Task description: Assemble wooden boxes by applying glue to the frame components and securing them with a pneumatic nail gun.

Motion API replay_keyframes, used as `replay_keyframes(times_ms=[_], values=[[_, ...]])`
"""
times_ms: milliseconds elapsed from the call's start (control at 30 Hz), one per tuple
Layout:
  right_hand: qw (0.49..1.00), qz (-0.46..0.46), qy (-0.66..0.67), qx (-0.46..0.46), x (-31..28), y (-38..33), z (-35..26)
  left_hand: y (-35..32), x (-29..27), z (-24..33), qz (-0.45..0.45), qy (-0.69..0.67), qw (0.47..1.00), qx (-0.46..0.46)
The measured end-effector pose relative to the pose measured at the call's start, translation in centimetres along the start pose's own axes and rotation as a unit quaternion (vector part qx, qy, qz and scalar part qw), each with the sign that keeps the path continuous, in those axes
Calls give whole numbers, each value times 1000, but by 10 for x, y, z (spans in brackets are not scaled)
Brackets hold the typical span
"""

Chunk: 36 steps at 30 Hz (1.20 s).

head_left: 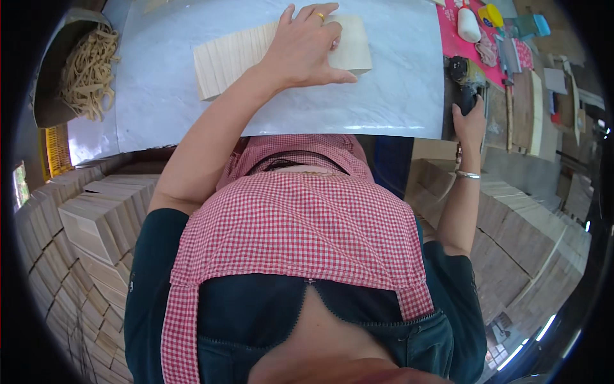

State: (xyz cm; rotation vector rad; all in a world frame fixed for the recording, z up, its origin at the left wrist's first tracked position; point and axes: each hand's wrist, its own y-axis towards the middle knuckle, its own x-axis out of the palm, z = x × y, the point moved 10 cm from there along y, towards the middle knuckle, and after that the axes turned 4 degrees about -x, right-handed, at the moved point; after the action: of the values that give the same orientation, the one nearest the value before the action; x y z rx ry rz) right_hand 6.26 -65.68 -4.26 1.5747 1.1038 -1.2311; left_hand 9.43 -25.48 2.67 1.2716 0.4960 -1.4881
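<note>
A row of thin pale wooden boards (pixel 236 61) lies packed face to face on the pale marbled tabletop (pixel 390 109). My left hand (pixel 304 54), with a ring on one finger, spans the row with thumb and fingers apart; the thumb reaches the near edge. Some boards are hidden beneath that hand and forearm. Off the table's right end, my right hand (pixel 471 121) closes around the handle of a black tool (pixel 469 93). Its dark head has a clear yellowish part, and its exact kind is unclear.
A metal bin (pixel 48 83) of tan bands (pixel 93 70) stands at the left. A white bottle (pixel 468 25), a yellow-lidded container (pixel 490 15) and a crumpled cloth (pixel 486 51) sit on red sheeting. Wooden stacks (pixel 96 221) flank me on the left, more (pixel 505 224) on the right.
</note>
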Motion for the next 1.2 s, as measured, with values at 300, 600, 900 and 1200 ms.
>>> replay_keyframes(times_ms=[300, 600, 900, 1200], values=[[990, -72, 116, 46, -67, 4, -42, 1, -2, 6, 4, -42, 999, 14], [936, -123, 328, 25, -104, -89, -175, -2, 9, 0, 26, -83, 996, 10], [937, -180, 298, 9, -94, -96, -207, -3, 17, -4, 37, -91, 995, 4], [941, -189, 279, 13, -93, -88, -213, -3, 19, -7, 45, -87, 995, 7]])
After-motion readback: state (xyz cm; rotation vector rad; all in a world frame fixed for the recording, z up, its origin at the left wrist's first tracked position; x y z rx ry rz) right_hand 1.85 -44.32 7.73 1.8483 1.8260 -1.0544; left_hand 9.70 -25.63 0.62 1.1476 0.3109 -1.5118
